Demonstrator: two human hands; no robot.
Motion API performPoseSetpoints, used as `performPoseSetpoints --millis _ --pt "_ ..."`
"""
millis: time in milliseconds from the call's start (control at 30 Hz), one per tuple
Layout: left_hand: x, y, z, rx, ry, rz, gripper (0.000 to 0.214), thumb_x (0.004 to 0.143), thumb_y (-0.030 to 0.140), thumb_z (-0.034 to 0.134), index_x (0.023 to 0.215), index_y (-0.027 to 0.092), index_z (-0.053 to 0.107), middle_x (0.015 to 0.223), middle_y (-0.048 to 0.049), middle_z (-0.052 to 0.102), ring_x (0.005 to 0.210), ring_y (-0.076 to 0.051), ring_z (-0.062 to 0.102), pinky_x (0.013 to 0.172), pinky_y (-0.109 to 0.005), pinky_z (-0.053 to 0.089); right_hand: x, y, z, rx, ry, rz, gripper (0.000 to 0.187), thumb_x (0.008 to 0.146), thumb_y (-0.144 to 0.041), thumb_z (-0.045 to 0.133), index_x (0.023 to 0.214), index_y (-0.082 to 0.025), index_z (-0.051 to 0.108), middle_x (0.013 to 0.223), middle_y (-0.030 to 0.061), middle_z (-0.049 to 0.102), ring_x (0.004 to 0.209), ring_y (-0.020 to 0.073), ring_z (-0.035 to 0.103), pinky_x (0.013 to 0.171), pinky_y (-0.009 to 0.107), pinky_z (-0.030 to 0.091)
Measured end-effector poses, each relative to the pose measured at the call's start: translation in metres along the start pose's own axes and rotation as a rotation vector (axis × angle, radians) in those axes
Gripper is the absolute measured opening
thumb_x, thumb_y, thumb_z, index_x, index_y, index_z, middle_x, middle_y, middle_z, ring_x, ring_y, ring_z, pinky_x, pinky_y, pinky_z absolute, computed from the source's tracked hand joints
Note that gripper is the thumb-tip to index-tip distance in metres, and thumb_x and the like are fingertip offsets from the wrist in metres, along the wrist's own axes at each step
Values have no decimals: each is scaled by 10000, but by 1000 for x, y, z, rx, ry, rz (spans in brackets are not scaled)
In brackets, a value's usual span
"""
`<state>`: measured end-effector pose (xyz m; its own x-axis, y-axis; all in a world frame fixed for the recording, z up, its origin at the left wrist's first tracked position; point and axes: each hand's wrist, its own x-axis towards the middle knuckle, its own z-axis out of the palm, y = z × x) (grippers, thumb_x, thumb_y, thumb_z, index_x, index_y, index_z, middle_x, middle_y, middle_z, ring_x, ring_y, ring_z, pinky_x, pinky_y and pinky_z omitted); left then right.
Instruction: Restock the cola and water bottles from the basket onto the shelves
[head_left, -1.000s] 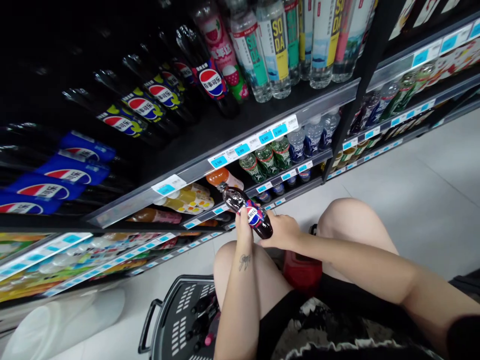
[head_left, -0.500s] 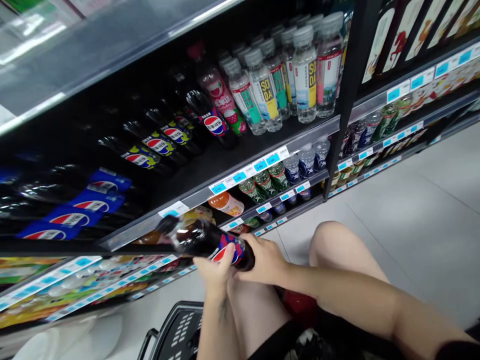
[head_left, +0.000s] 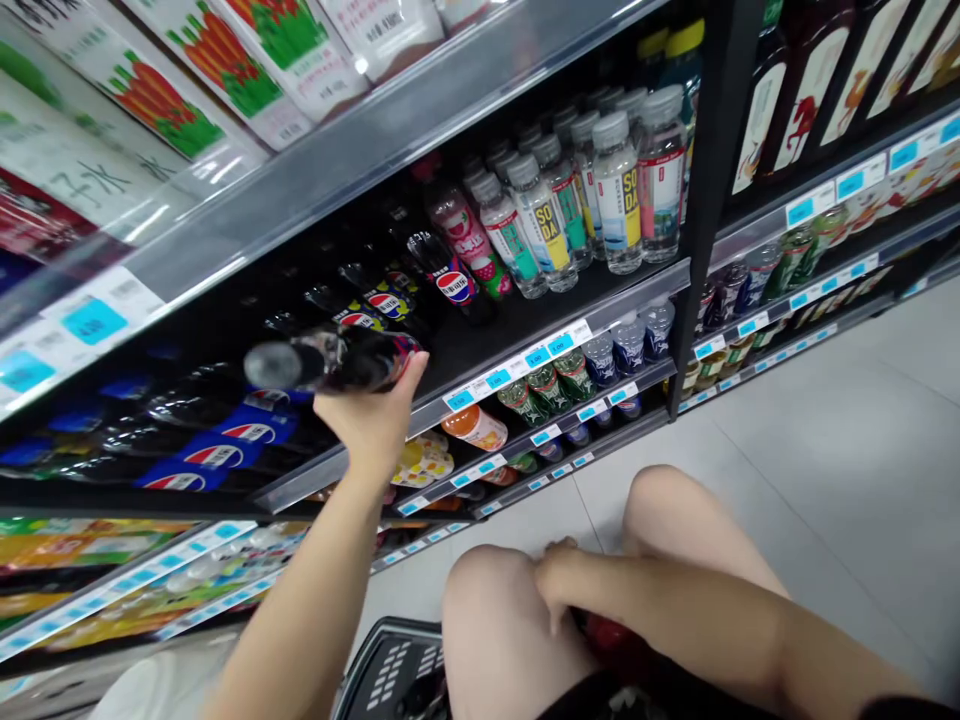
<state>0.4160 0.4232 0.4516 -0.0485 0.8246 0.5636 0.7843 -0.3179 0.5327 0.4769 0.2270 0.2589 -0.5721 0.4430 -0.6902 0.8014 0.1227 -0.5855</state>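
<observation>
My left hand [head_left: 371, 415] is closed round a dark cola bottle [head_left: 345, 358] at the edge of the middle shelf. The bottle is tilted, its blurred cap toward the left and the camera. Just behind it, several Pepsi bottles with dark labels [head_left: 386, 303] stand on the shelf. One more Pepsi bottle [head_left: 454, 285] is to their right, beside a pink strawberry-print bottle [head_left: 469, 240]. My right hand [head_left: 553, 580] rests against my bent knee, holding nothing, thumb apart from the partly hidden fingers.
Clear soda-water bottles [head_left: 547, 225] stand at the shelf's right end. Blue-wrapped Pepsi packs [head_left: 217, 455] lie to the left. Cartons [head_left: 187, 80] line the shelf above. A black shopping basket [head_left: 390, 660] sits on the floor below, near a pale rounded container [head_left: 157, 685].
My left hand has lifted the cola bottle up and left to the shelf. My right hand has let go of it and dropped to my knee. The view has shifted.
</observation>
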Motion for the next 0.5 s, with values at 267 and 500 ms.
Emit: performPoseSetpoints --millis 267,500 --pt "66 -29 57 -118 -72 -51 751 705 441 847 1298 146 494 1296 -166 660 1252 -305 620 1158 -431 452 -3 15 -19 -16 289 29 1013 745 -409 914 1560 -55 427 1471 329 473 1373 432 496 1127 581 416" --pt "101 -48 98 -147 -191 55 664 787 355 753 1350 153 464 1373 -170 614 1291 -250 603 1159 -380 439 -6 16 -20 -33 165 -21 846 732 -365 896 1443 -49 563 1354 283 599 1256 407 599 1074 566 467"
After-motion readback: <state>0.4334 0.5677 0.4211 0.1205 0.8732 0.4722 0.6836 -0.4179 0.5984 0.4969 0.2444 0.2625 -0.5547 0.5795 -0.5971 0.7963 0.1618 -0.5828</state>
